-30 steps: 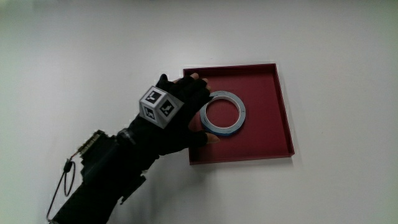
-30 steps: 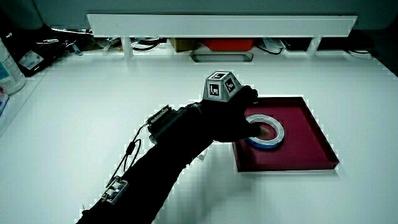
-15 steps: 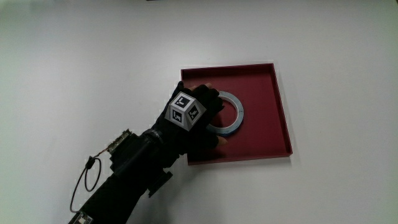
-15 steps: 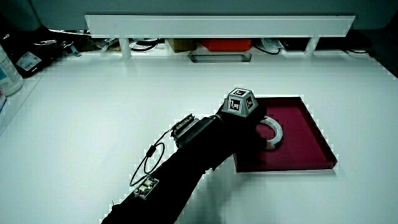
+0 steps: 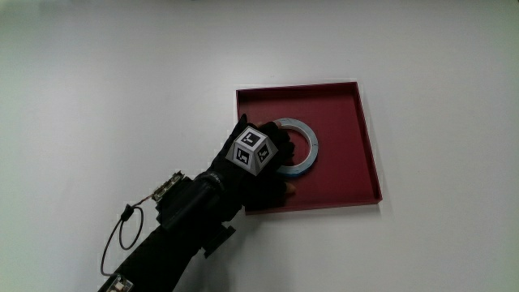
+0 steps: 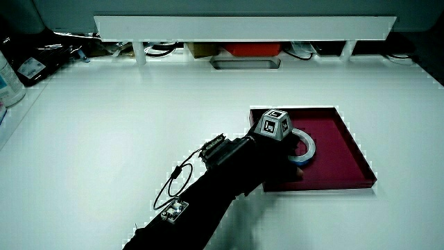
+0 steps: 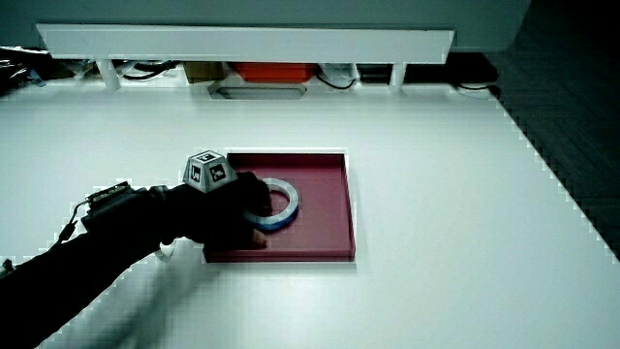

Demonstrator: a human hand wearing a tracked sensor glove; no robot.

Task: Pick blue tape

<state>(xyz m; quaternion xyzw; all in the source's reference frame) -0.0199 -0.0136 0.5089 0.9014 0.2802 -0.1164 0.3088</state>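
Tape (image 5: 298, 146) flat in tray (image 5: 357, 154), hand (image 5: 251, 162) gripping.

The tape (image 5: 296, 148) lies in the tray (image 5: 361, 146), hand (image 5: 253, 161) over its edge.

i see a white surface (image 5: 97, 73) carrying a shallow red tray (image 5: 357, 113) with low walls, square in the main view. in both side views a low white partition (image 6: 243, 26) runs along the surface's edge farthest from me, with cables and a red box (image 6: 253, 49) tucked under it. in a side view (image 7: 257, 71) the same red box shows. a flat grey plate (image 6: 246, 64) lies on the surface by the partition.
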